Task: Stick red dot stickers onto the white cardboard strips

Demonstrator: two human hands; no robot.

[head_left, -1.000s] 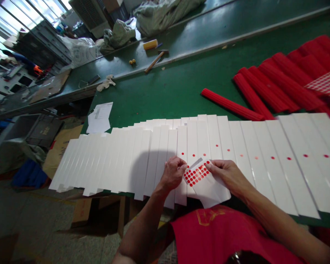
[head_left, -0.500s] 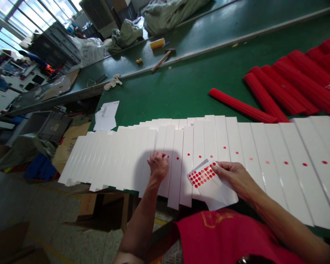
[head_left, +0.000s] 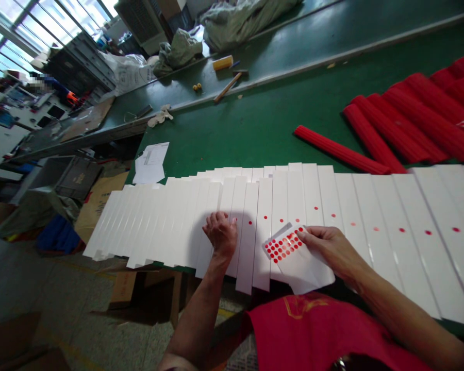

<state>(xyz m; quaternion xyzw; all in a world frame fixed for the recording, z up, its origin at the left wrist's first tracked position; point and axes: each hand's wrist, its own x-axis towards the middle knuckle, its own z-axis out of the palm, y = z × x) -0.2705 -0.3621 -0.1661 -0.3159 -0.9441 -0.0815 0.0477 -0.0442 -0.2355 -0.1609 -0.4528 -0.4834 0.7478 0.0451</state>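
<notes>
Pinched the sticker sheet (head_left: 283, 247) in the right grip (head_left: 327, 247) and held the left grip (head_left: 221, 234), loose-fingered and seemingly empty, over the white strips (head_left: 147, 221), with red dots (head_left: 265, 217) apparently done rightward of it, none visible leftward.

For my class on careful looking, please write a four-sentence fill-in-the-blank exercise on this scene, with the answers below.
1. The left hand is at the strips, whose colour is ____.
2. The sheet of red dots is held in the ____ hand.
3. The paper lies on a table coloured ____.
4. The wooden-handled tool is a ____.

Missing words: white; right; green; hammer.
</notes>
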